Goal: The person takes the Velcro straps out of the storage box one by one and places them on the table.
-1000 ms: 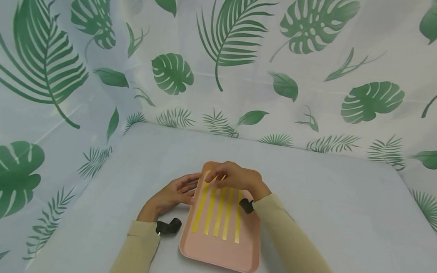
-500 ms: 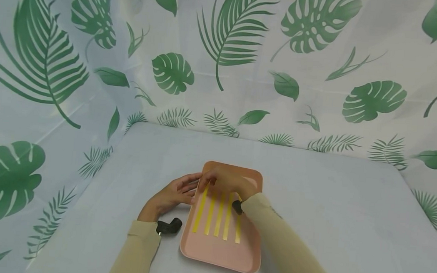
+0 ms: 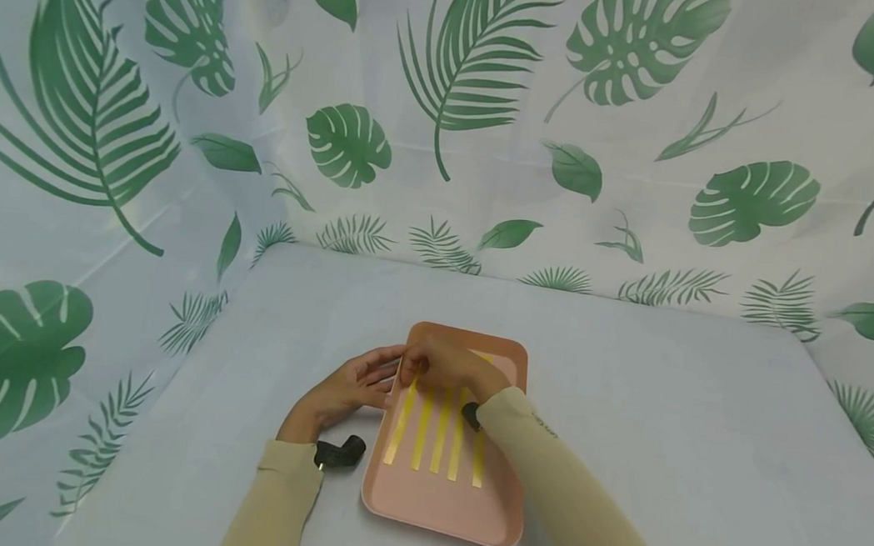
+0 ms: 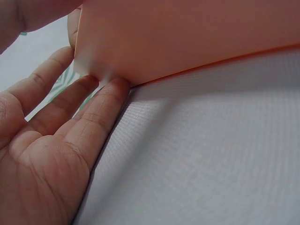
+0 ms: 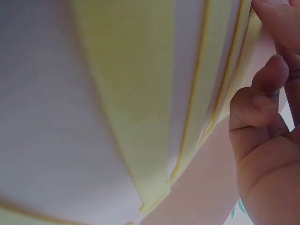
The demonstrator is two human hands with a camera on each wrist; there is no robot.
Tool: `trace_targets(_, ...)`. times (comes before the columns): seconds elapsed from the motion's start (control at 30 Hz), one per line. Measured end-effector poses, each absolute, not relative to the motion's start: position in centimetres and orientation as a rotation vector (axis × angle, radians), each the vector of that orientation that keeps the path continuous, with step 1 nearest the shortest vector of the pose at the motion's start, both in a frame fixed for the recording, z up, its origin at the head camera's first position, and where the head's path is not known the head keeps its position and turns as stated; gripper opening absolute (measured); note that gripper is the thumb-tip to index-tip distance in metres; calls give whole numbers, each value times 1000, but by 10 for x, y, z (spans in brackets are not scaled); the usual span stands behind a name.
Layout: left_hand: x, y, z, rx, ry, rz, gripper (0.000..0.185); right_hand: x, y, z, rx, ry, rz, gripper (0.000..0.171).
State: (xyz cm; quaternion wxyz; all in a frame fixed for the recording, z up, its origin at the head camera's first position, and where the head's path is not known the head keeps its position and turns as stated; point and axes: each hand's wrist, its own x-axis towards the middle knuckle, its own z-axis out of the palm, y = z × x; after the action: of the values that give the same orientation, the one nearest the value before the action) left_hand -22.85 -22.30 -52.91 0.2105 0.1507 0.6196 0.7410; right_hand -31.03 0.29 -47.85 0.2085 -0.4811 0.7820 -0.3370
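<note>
The right hand (image 3: pixel 442 363) was at the far left of a pink tray (image 3: pixel 437 511), its fingers curled and their tips down by the far end of the leftmost yellow strip (image 3: pixel 400 425). Whether it had the strip pinched I could not tell, as the fingertips were hidden in the head view and partly out of frame at the wrist.

The left hand (image 3: pixel 347 389) was loosely spread, gripping nothing, its fingertips touching the outside of the tray's left wall.

Four more yellow strips (image 3: pixel 441 432) lay to the right of the first, side by side and apart, running from near to far on the tray floor. The tray rested on a white tabletop (image 3: pixel 662 404), its near end bare. Beige sleeves (image 3: pixel 574 482) covered both forearms, and a black piece (image 3: pixel 341 452) stuck out by the left wrist. Beyond stood a white backdrop (image 3: pixel 502 185) printed with green leaves.
</note>
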Motion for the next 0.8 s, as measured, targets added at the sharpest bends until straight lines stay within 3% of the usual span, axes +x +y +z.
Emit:
trace_targets(0.37,-228,-222,-527,432,1732,2064,93,-306,7,-467,-1353,2139,-1042,19)
trace_targets(0.8,-226,-221,-526,461,1770,2044,89,-297,22,-420,-1329,2380,-929,17)
